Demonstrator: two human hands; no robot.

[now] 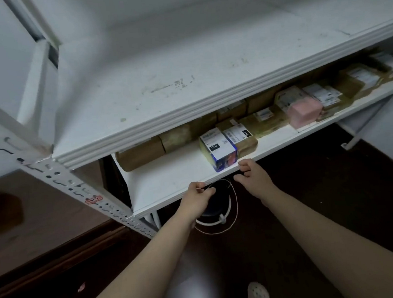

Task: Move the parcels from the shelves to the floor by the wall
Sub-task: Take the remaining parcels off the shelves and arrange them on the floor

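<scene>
Several parcels lie on the lower white shelf (170,181). Nearest its front edge stands a yellow and blue box (218,150) with a white label marked 010. Behind it lies a brown parcel (240,137) with a similar label. A brown box (139,154) sits at the left and a pink parcel (304,112) further right. My left hand (198,199) is at the shelf's front edge with curled fingers, holding nothing I can make out. My right hand (253,176) hovers just below the yellow and blue box, fingers loosely curled and empty.
The upper white shelf (173,80) is bare and overhangs the parcels. A perforated metal upright (59,180) runs down at the left. Below the shelf lie a dark round object with a white ring and thin cord (228,207). Dark floor spreads beneath; my white shoes (257,294) show at the bottom.
</scene>
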